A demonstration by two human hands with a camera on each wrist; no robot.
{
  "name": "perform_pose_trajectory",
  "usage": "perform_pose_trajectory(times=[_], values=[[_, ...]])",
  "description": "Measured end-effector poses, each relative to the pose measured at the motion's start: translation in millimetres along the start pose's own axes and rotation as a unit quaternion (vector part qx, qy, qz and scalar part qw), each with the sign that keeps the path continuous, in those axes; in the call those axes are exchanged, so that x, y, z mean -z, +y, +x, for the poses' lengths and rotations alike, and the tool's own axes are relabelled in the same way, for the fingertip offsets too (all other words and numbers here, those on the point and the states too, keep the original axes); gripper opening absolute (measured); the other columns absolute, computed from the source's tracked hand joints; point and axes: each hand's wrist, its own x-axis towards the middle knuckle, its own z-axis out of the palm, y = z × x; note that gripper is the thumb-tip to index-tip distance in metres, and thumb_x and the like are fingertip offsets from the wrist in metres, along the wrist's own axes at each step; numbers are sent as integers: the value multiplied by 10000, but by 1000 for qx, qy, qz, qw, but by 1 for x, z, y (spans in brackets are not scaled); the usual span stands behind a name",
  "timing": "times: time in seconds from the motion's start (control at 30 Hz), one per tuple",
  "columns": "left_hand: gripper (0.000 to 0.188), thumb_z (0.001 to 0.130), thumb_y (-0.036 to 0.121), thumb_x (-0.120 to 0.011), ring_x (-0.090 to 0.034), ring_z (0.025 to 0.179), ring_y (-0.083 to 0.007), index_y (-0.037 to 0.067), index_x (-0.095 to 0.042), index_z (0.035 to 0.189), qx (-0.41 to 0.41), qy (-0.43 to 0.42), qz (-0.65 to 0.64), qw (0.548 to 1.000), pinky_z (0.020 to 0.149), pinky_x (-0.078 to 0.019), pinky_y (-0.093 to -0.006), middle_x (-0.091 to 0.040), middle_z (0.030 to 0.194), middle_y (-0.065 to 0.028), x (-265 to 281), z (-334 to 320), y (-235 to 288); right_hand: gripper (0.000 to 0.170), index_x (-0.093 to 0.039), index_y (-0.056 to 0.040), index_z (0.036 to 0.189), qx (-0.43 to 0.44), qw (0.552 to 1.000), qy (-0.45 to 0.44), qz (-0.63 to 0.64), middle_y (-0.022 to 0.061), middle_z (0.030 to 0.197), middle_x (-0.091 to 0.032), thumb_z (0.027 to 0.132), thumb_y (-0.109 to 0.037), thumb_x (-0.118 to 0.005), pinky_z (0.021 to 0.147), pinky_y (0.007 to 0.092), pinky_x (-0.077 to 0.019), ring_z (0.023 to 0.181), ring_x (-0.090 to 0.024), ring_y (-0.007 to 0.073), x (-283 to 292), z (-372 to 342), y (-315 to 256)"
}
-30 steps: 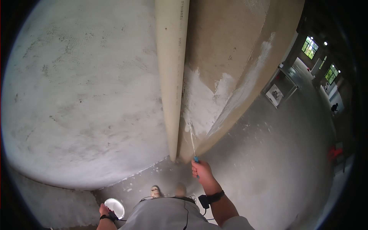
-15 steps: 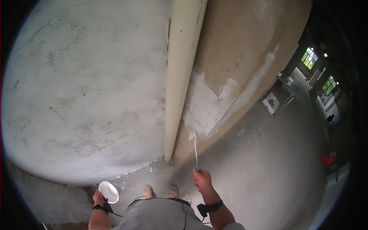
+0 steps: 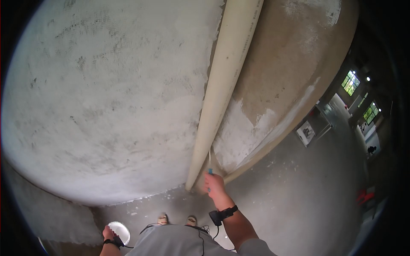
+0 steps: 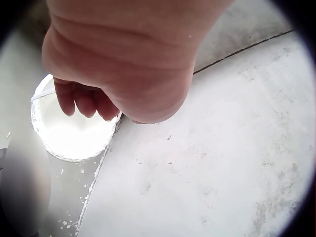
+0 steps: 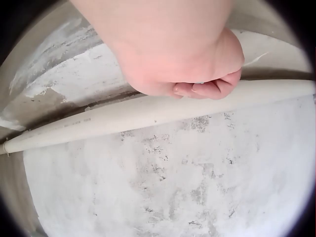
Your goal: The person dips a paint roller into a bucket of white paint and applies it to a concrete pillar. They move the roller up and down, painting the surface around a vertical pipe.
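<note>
My right hand (image 3: 215, 186) grips the teal handle of a small paint roller (image 3: 210, 171). Its thin white-coated rod points up into the corner between the cream pipe (image 3: 222, 81) and the brown wall (image 3: 275, 72); the roller's far end is hard to make out there. In the right wrist view my curled fingers (image 5: 217, 90) overlap the pipe, and the roller is mostly hidden. Low on the left, my left hand (image 3: 109, 233) holds a white bucket (image 3: 129, 233) by its handle. White paint fills the view inside the bucket's rim (image 4: 34, 118), below the curled fingers.
A large white-coated wall (image 3: 128, 94) stands left of the pipe. White patches (image 3: 243, 136) mark the brown wall's lower part. My feet (image 3: 191, 220) are on the grey floor (image 3: 299, 200), which has white spatters. A framed stand (image 3: 306, 133) and a red object (image 3: 365, 196) are farther right.
The roller has moved from the white patch on the brown wall left to the corner beside the pipe. The head view has shifted. The left hand keeps holding the bucket.
</note>
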Motion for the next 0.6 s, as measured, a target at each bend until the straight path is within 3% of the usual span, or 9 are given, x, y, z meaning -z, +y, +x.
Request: perform_pose_trajectory(times=[0.13, 0.2, 0.33, 0.43, 0.47, 0.6], values=[[253, 834, 374, -474, -375, 484, -190, 151, -437, 719, -45, -4, -27, 999, 452, -338, -390, -370, 595, -14, 17, 28, -23, 299, -411, -137, 692, -4, 1000, 9, -5, -50, 559, -365, 897, -216, -613, 379, 256, -221, 421, -323, 69, 36, -14, 11], [252, 826, 371, -469, -376, 489, -198, 154, -420, 706, 30, -15, -67, 997, 445, -321, -381, -361, 593, -13, 24, 34, -30, 303, -412, -135, 688, -11, 1000, 17, -15, -47, 560, -368, 901, -219, -610, 382, 256, -225, 425, -328, 70, 54, -34, 20], [246, 810, 364, -462, -366, 490, -199, 154, -395, 699, 32, 32, -55, 997, 444, -311, -378, -347, 590, -15, 10, 16, -26, 288, -426, -121, 697, 27, 997, 13, -69, -35, 560, -388, 916, -205, -594, 390, 250, -249, 427, -342, 71, 100, -71, 40], [231, 805, 355, -459, -371, 501, -196, 154, -396, 710, 15, 8, -72, 997, 452, -316, -384, -351, 598, -19, 1, 17, -24, 272, -449, -99, 712, 30, 990, 20, -139, -22, 564, -414, 924, -204, -583, 397, 252, -280, 430, -367, 76, 123, -93, 36], [196, 803, 319, -463, -382, 517, -184, 156, -395, 718, 15, 20, -74, 997, 482, -335, -370, -355, 606, -15, -16, -34, -12, 265, -461, -86, 719, 29, 980, 30, -193, -15, 566, -425, 926, -203, -579, 399, 255, -295, 433, -379, 80, 128, -99, 34], [155, 803, 281, -470, -386, 528, -160, 165, -404, 724, -10, 69, -98, 993, 515, -350, -356, -363, 616, 2, -45, -68, 3, 254, -475, -67, 738, 46, 968, 23, -245, -2, 571, -444, 927, -204, -576, 408, 261, -320, 438, -398, 84, 143, -110, 33]])
